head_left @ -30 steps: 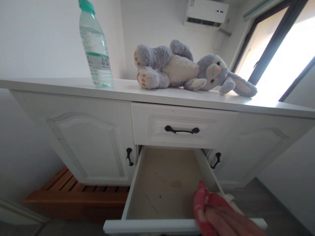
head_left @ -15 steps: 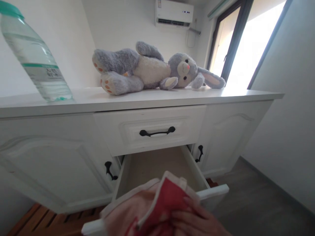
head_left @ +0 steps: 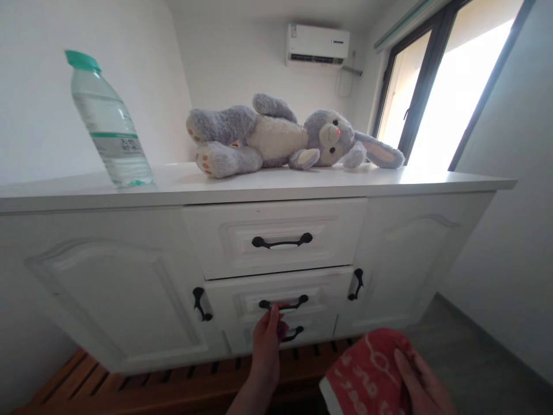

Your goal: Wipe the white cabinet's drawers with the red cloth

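Left hand [head_left: 265, 346] is raised to the middle drawer [head_left: 276, 301] of the white cabinet [head_left: 108, 276]; its fingers [head_left: 271, 321] rest at the black handle [head_left: 283, 303], whether curled around it or merely touching cannot be told. The drawer front sits flush with the cabinet face. Right hand [head_left: 421, 383], at the lower right edge of the view, has its fingers clasped on a red cloth [head_left: 367, 372] with white markings, held in front of the cabinet's base. On the cabinet top: a water bottle [head_left: 110, 124] with green cap, upright at left; a grey plush rabbit [head_left: 280, 135] lying on its side, well apart from the bottle.
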Available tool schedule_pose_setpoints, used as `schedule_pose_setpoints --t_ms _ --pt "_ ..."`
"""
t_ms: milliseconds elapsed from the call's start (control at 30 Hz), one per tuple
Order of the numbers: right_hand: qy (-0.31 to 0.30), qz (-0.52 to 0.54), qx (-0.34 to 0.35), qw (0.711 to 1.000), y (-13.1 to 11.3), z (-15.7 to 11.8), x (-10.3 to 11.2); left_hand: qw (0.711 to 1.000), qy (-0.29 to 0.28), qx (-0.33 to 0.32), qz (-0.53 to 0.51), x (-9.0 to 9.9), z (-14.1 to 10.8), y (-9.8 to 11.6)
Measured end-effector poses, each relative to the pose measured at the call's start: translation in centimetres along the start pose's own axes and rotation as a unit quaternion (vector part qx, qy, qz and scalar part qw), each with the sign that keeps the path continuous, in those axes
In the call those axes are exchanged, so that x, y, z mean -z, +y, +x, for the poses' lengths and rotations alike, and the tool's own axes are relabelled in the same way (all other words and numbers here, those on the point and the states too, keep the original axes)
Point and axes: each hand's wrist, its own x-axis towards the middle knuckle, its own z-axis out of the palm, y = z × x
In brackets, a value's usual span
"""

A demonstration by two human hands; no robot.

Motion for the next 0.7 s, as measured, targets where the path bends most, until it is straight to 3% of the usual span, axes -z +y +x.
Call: schedule_pose_setpoints --t_ms 100,167,200,267,333,400,500,600,700 --pt "-0.041 0.025 0.016 0.999 -2.5 -1.6 -4.0 0.997 -0.024 0.005 0.076 0.1 1.2 1.7" --pt "-0.054 0.034 0.116 0.991 -4.8 -3.0 -7.1 0.990 -0.016 -0.022 0.137 1.3 0.5 2.8" --pt "-0.059 0.044 0.201 0.977 -6.2 -3.7 -9.0 0.985 0.011 -0.060 0.161 2.2 -0.3 3.4" --pt "-0.094 0.067 0.407 0.906 -9.0 -4.5 -13.5 0.962 0.094 -0.174 0.190 3.8 -2.2 4.6" --pt "-0.152 0.073 0.581 0.796 -12.0 -4.6 -18.7 0.928 0.173 -0.253 0.212 4.9 -3.9 5.8" --pt "-0.179 0.041 0.662 0.726 -14.7 -4.1 -24.0 0.913 0.193 -0.278 0.227 5.2 -4.5 6.9" --pt "-0.221 -0.002 0.719 0.659 -17.2 -3.2 -30.0 0.910 0.163 -0.281 0.257 5.4 -3.1 7.6" --pt "-0.254 -0.007 0.738 0.625 -17.1 -2.0 -32.3 0.896 0.153 -0.286 0.304 5.6 -1.1 6.6" --pt "-0.268 -0.010 0.709 0.652 -14.8 0.2 -30.5 0.894 0.107 -0.287 0.328 4.6 -0.2 3.8"
